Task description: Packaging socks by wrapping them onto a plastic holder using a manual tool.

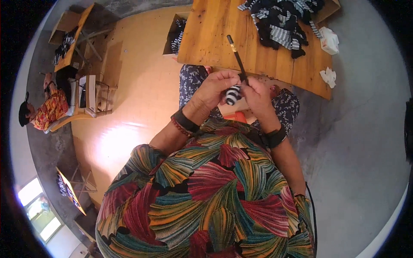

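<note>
Close above my lap, both hands work on one small black-and-white striped knitted piece [232, 95]. My left hand [215, 87] is closed, its thumb and fingertips pinching the dark upper edge of that piece. My right hand [257, 95] is closed around the lower end of a slim black stick [238, 56] with a gold band, shaped like a chopstick. The stick slants up and left over the table edge. Its lower tip is hidden among my fingers, so I cannot tell whether it sits inside the knit.
Ahead stands a wooden table [215, 32] with a heap of black and grey striped knitwear [282, 28]. A tissue pack [329, 41] and a crumpled tissue [328, 77] lie at its right edge. A box of knitwear [176, 36] is left of it. Another person [53, 105] sits far left.
</note>
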Demonstrator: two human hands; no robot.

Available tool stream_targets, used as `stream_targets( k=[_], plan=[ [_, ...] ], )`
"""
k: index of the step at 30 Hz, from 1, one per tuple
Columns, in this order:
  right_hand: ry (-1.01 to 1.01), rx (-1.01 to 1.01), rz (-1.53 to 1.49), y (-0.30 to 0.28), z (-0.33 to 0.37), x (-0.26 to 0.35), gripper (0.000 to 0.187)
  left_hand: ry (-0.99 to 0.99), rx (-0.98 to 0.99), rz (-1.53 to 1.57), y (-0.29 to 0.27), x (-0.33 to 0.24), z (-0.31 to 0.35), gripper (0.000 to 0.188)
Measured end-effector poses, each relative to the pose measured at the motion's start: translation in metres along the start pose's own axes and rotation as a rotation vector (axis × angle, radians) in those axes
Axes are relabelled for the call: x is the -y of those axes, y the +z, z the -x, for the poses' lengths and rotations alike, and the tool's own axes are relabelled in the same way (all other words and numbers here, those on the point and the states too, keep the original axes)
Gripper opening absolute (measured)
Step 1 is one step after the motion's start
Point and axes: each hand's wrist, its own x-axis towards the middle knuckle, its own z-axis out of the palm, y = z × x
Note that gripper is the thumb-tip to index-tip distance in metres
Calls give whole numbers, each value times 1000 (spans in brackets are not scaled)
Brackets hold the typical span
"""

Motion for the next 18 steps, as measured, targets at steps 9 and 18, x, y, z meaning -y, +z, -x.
stream_targets(
  k=[9, 18],
  plan=[
    [513, 36, -816, -9, -5, 15, 11, 335, -229, 18, 3, 0, 2, 31],
    [485, 41, -744, -2, -10, 30, 15, 379, -225, 211, 14, -3, -20, 23]
  ],
)
